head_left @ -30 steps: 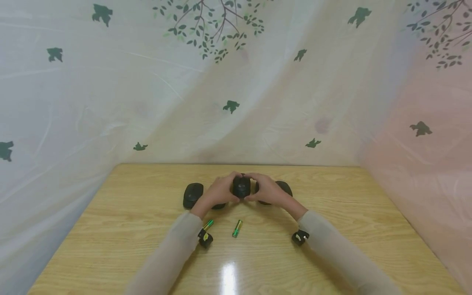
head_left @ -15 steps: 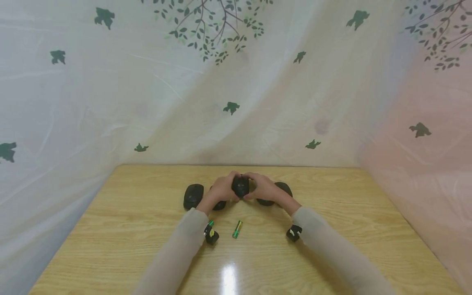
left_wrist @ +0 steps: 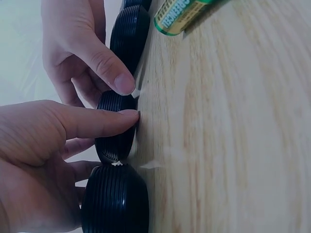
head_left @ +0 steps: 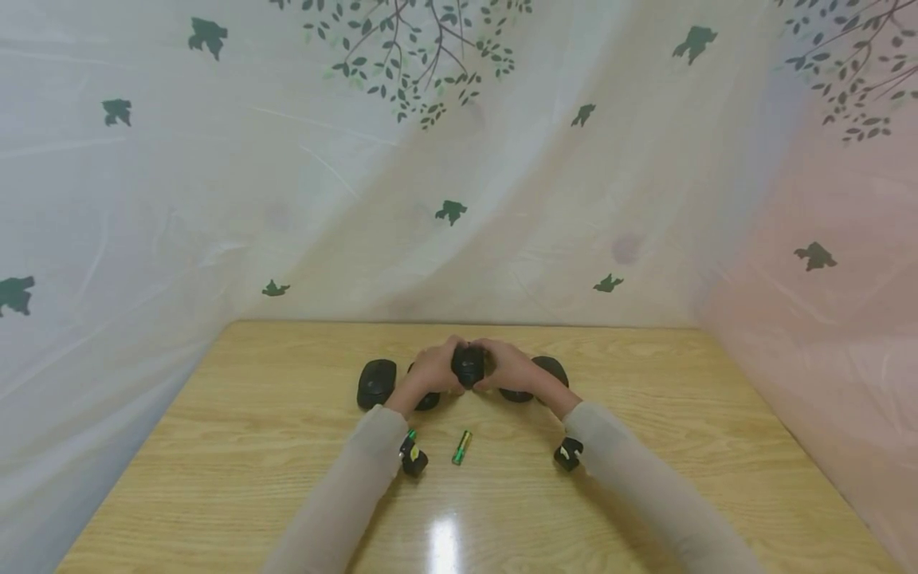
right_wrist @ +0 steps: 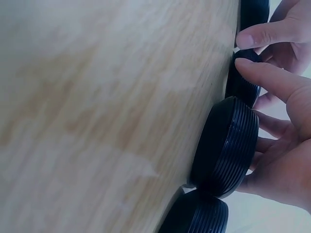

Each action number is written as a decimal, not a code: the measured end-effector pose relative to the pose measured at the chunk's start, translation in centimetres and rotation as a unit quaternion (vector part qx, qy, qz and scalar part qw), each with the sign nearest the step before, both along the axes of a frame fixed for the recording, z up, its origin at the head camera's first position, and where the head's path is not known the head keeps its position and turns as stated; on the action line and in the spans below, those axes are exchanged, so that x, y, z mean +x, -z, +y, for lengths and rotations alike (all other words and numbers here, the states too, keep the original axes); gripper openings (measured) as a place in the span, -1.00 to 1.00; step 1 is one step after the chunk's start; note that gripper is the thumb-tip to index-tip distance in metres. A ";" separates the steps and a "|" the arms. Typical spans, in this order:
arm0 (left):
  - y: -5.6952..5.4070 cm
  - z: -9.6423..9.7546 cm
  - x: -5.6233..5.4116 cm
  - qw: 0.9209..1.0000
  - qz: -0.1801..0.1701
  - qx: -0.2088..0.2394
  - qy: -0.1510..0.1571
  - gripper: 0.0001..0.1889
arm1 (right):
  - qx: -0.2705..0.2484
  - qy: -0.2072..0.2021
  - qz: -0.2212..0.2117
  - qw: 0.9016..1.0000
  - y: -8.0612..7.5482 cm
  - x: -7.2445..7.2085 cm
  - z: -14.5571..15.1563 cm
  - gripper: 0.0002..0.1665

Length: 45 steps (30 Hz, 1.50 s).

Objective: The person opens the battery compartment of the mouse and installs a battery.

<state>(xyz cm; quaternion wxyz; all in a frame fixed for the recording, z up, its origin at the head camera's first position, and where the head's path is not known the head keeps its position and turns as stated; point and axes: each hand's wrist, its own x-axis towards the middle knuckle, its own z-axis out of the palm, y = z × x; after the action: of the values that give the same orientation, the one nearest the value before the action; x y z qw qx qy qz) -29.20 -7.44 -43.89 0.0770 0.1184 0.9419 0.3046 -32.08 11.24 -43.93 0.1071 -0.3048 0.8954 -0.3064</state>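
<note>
A black computer mouse (head_left: 468, 367) sits at the middle of a row of similar mice, held between both hands. My left hand (head_left: 434, 369) grips its left side, and my right hand (head_left: 508, 366) grips its right side. In the left wrist view, the thumbs of the left hand (left_wrist: 34, 141) and right hand (left_wrist: 77, 39) lie along the near side of this mouse (left_wrist: 112, 145). Seen from the right wrist, the right hand (right_wrist: 291, 126) has its thumb on the mouse (right_wrist: 243, 87), its other fingers partly hidden behind the neighbouring mouse (right_wrist: 226, 148).
Flanking the held mouse are a far-left mouse (head_left: 376, 384), a half-covered one (head_left: 428, 400), and two on the right, the inner mouse (head_left: 516, 395) and outer mouse (head_left: 551, 367). A green-gold battery (head_left: 462, 447) lies nearer; another battery (head_left: 412, 434) is mostly hidden by the left wrist camera.
Both wrists have drawn slightly inward, and the left wrist now covers more of one battery. The held mouse has shifted very slightly; both hands still grip it.
</note>
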 end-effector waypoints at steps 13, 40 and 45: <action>-0.5 0.0 0.0 1.000 0.009 0.022 0.019 0.10 | 0.024 -0.003 -0.015 1.000 -1.0 0.2 1.0 0.02; 0.9 4.4 1.5 0.993 0.058 -0.023 0.101 0.03 | 0.008 -0.033 0.063 0.997 -0.1 1.4 7.5 -0.01; 1.0 4.7 1.5 0.993 0.057 -0.029 0.096 -0.01 | 0.001 -0.031 0.067 0.997 0.2 1.6 8.0 -0.02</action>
<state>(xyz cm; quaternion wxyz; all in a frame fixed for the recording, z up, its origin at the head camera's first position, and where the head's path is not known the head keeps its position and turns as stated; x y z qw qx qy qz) -27.75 -2.74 -44.84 0.0559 0.2233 0.9376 0.2607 -30.46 19.25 -44.15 0.0566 -0.3525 0.8910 -0.2806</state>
